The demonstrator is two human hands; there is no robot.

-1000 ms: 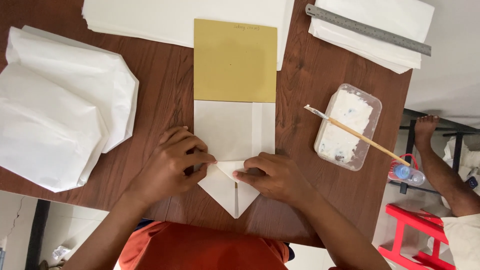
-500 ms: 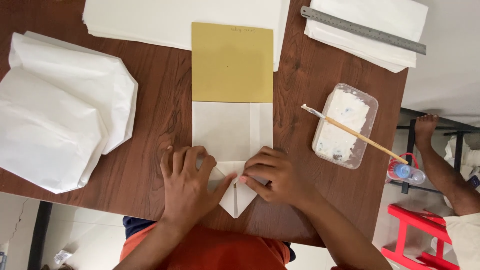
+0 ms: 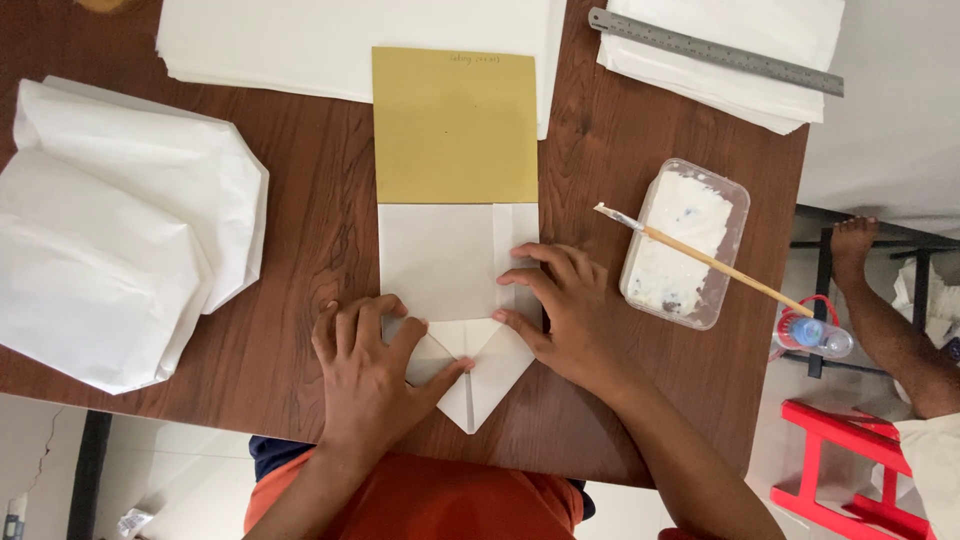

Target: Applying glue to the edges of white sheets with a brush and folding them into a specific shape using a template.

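I see both hands flat on the folded white paper (image 3: 445, 265) mid-worktop (image 3: 300, 250), long axis 12–6; left hand (image 3: 370, 385) fingers together on the 7 o'clock flap, right hand (image 3: 560, 310) spread at 4, equally near

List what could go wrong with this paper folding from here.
1. The right hand works close to the open paste tub; its brush overhangs the rim and might be knocked, smearing paste.
2. The pointed flap hangs over the table edge, so the left hand could crease it unevenly.
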